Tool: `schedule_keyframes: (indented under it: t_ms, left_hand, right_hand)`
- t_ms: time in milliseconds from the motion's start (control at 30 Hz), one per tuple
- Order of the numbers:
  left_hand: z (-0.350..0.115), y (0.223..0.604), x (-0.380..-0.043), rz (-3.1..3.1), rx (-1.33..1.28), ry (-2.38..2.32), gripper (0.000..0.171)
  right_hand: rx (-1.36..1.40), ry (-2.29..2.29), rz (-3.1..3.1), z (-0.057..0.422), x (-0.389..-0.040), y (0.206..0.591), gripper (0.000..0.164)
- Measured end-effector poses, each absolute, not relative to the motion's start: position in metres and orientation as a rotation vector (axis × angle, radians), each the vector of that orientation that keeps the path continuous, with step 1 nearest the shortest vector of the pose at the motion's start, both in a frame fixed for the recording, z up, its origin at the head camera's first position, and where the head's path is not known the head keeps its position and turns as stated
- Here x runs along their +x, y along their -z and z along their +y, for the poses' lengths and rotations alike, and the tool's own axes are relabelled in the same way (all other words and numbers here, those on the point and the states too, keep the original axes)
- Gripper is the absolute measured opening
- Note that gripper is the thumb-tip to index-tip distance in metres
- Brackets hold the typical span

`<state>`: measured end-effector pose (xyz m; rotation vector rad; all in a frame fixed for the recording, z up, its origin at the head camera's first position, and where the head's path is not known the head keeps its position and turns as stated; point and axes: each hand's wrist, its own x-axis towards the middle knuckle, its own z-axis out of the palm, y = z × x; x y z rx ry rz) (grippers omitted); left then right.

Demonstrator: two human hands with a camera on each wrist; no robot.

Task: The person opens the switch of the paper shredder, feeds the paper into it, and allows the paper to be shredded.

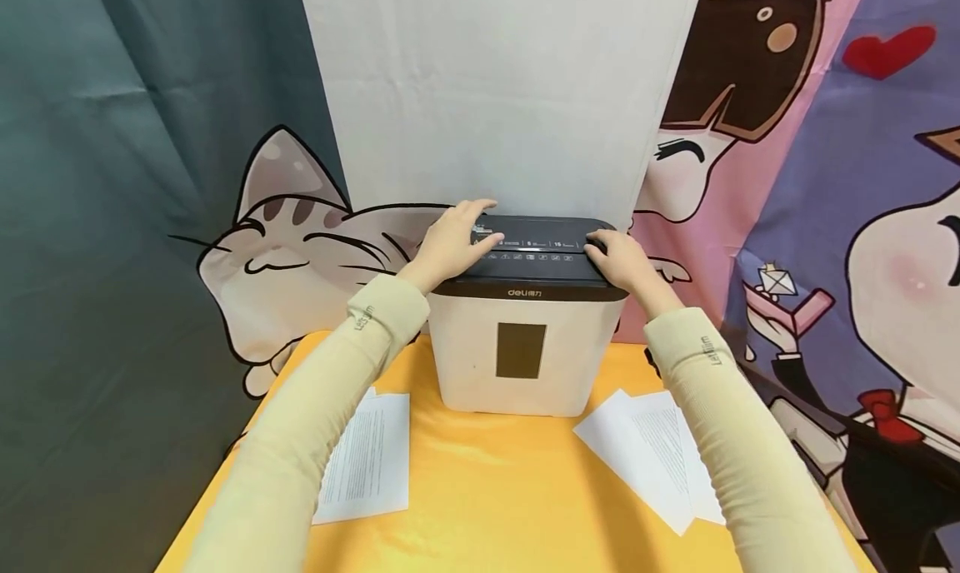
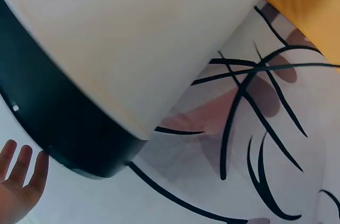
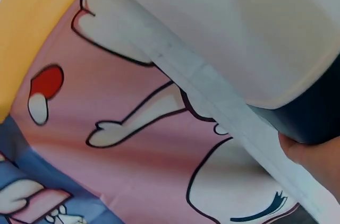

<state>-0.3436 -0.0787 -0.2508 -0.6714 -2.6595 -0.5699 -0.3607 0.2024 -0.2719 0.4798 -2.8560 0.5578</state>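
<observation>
A paper shredder with a pale bin and a dark top stands upright at the back of the yellow table. Its dark lid carries white symbols, and a dark window is set in the bin's front. My left hand is at the lid's left end, thumb and fingers spread apart; its straight fingers show beside the dark rim in the left wrist view. At the opposite end, my right hand grips the lid's edge with bent fingers. Part of that hand appears against the dark rim in the right wrist view.
Printed sheets lie on the yellow table at left, partly under my left sleeve. More sheets lie fanned out at right, partly behind my right sleeve. A cartoon-printed cloth hangs close behind the shredder.
</observation>
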Motion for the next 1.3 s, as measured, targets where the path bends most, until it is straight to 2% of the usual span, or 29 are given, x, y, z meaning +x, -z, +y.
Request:
schedule_keyframes:
  t_ms: [567, 967, 1300]
  left_hand:
    - [-0.091, 0.272, -0.357, -2.875, -0.514, 0.344, 0.08]
    - [-0.089, 0.267, -0.365, -2.99, -0.53, 0.221, 0.086]
    - [-0.09, 0.267, -0.37, -3.099, -0.539, 0.19, 0.085]
  right_hand:
    - [0.492, -0.498, -2.89, 0.202, -0.359, 0.28, 0.044]
    - [0.469, -0.498, -2.887, 0.205, -0.359, 0.278, 0.044]
    - [0.45, -0.507, -2.873, 0.202, -0.36, 0.279, 0.044]
